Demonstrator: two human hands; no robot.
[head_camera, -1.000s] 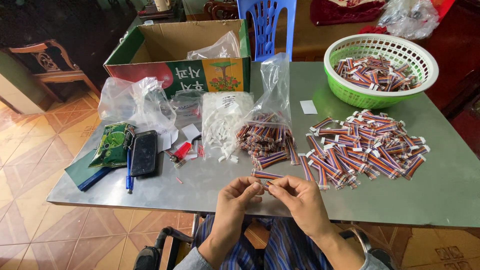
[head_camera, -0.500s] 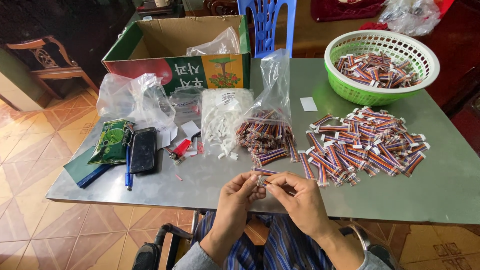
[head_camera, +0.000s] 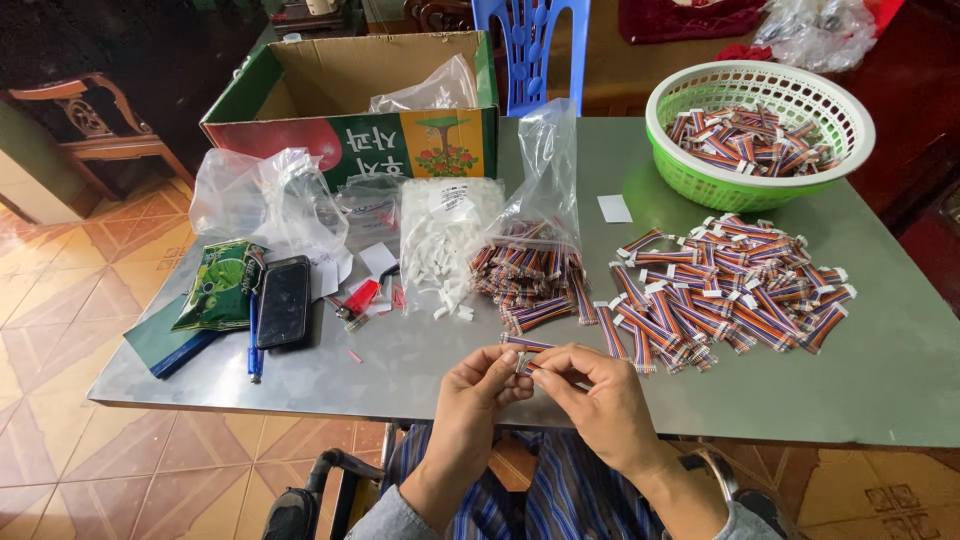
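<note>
Both the left hand (head_camera: 478, 378) and right hand (head_camera: 590, 388) pinch one small striped ribbon-wire bundle (head_camera: 524, 353), fingers curled; the loose wire pile (head_camera: 725, 290) lies at two o'clock.

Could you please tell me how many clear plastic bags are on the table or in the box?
4: crumpled bag at left, bag of white pieces, bag of striped cable pieces, bag in the cardboard box. Others may be hidden.

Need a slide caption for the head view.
Both hands, left hand and right hand, pinch a striped ribbon cable beside a loose cable pile.

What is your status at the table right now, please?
Left hand and right hand pinch one striped cable piece between fingertips. Loose cable pile lies right. Nothing blocks the hands.
</note>
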